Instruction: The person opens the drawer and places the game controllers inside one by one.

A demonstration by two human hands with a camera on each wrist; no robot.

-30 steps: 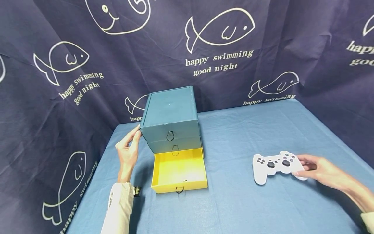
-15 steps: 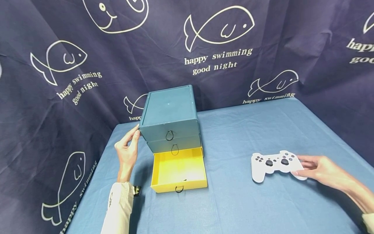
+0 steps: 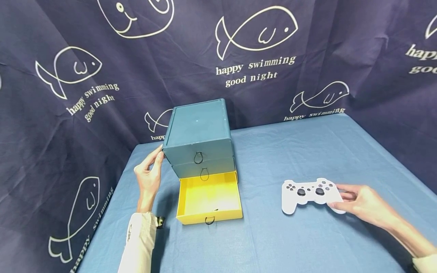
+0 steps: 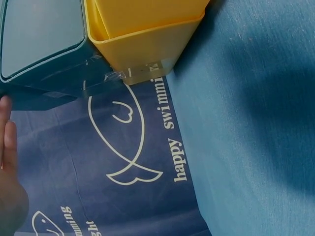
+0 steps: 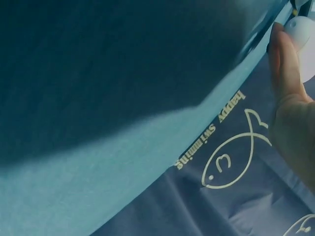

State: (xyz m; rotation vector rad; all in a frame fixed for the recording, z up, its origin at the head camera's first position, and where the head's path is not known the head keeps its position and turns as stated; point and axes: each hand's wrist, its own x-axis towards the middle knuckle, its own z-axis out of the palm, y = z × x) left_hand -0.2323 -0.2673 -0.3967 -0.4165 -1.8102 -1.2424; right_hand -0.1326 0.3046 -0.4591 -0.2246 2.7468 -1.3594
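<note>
At the table's right, my right hand [image 3: 365, 203] grips the right end of a white game controller [image 3: 308, 191], with its sticks and buttons facing up. Only a white piece of the controller [image 5: 304, 42] shows in the right wrist view, beside the fingers. My left hand [image 3: 149, 176] touches the left side of a teal drawer unit [image 3: 198, 123] near its front edge; the left wrist view shows its fingers [image 4: 9, 142] straight against that side. Below the teal tiers, a yellow drawer [image 3: 209, 195] is pulled out, with a small dark mark inside near its front.
A blue cloth [image 3: 259, 242] covers the table. Dark blue fabric [image 3: 252, 98] with fish drawings hangs behind it and along both sides. Black loop pulls hang on the drawer fronts, including the yellow drawer's loop [image 3: 209, 220].
My right hand has moved left with the controller, towards the drawer unit, mostly in the last half second. My left hand and the yellow drawer have stayed in place.
</note>
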